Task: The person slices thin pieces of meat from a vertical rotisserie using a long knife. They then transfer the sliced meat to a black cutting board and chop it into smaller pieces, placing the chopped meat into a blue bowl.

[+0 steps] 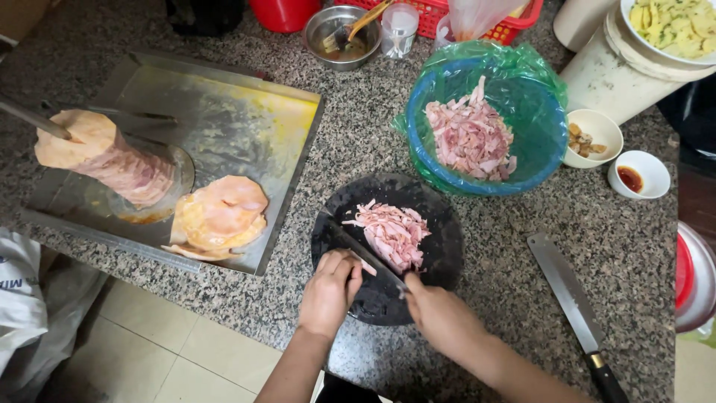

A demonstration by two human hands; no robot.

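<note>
Steel tray (pixel 291 127) left, blue basket (pixel 548 119) behind board (pixel 440 254).

Pink meat strips (pixel 391 233) on a black round board (pixel 440 257), a blue basin (pixel 541 127) lined green, speckled grey granite counter (pixel 514 269)

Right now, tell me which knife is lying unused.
The long-bladed knife with the dark handle, alone on the counter at right; the other knife is in the right hand.

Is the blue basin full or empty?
Partly full: the blue basin, lined with a green bag, holds a heap of sliced meat, leaving much lining bare.
</note>
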